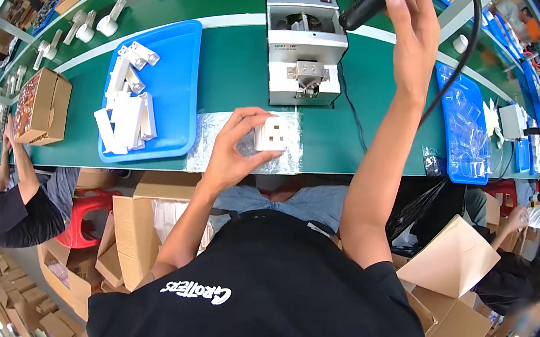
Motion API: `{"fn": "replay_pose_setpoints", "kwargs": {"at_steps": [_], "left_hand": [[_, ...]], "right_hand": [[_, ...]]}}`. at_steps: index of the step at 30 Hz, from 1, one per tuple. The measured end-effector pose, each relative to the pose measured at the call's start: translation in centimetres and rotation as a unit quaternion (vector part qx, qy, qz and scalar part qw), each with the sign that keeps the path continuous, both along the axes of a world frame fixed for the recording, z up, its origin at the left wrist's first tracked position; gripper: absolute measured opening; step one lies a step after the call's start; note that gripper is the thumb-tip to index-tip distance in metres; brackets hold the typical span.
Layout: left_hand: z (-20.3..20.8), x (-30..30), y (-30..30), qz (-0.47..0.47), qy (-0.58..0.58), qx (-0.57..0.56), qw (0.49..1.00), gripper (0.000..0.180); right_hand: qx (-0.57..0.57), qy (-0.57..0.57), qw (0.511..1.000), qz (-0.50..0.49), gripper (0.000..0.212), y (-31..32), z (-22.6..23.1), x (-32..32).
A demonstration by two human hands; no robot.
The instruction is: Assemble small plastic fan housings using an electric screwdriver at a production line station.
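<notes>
The left hand [225, 154] pinches a white, boxy plastic block with 3 dark openings [263, 139] between thumb and fingers, over a translucent plastic sheet [207, 138] at the green workbench's [229, 61] near edge. The right hand [412, 34] is closed around a black, cylindrical corded tool [367, 7], raised by the silver metal machine's [305, 47] far right corner. A blue rectangular plastic tray [181, 89] bears white plastic pieces [129, 119] along its left side.

My head-worn fisheye camera faces down from close above; the near edge of the worktop [233, 58] crosses mid-view.
</notes>
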State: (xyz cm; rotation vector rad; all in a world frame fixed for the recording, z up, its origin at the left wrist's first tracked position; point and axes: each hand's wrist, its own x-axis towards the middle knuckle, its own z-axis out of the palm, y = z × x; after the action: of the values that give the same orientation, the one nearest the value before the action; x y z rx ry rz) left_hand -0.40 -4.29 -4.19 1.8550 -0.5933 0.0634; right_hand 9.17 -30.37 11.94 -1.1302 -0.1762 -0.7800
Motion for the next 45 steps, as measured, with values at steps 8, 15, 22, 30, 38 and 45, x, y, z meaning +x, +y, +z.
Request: {"fn": "replay_pose_setpoints", "kwargs": {"at_steps": [8, 15, 22, 30, 38, 45], "left_hand": [[-1.5, 1.3, -1.2, 0.011, 0.041, -0.065, 0.997, 0.059], [-1.3, 1.4, -2.1, 0.027, 0.030, -0.080, 0.996, 0.059], [-1.7, 1.6, -2.6, 0.044, 0.009, -0.048, 0.998, 0.064], [-1.2, 1.5, -2.7, 0.040, 0.007, -0.049, 0.998, 0.063], [-1.6, 1.4, -2.6, 0.061, 0.018, -0.046, 0.997, 0.064], [-1.6, 1.4, -2.6, 0.066, 0.032, -0.048, 0.996, 0.066]], "right_hand": [[-0.188, -0.007, 0.982, 0.030, 0.057, -3.6, -2.5, -1.8], [-0.166, -0.100, 0.981, 0.020, 0.072, 0.3, -2.5, -4.6], [-0.070, -0.089, 0.993, 0.024, 0.073, 6.4, 1.8, -4.6], [0.033, -0.388, 0.885, 0.256, 0.070, 5.8, 0.4, 0.2], [-0.073, -0.088, 0.982, 0.150, 0.072, 4.1, -0.1, -5.1], [-0.116, -0.105, 0.975, 0.161, 0.076, 6.4, -0.4, -5.5]]}}
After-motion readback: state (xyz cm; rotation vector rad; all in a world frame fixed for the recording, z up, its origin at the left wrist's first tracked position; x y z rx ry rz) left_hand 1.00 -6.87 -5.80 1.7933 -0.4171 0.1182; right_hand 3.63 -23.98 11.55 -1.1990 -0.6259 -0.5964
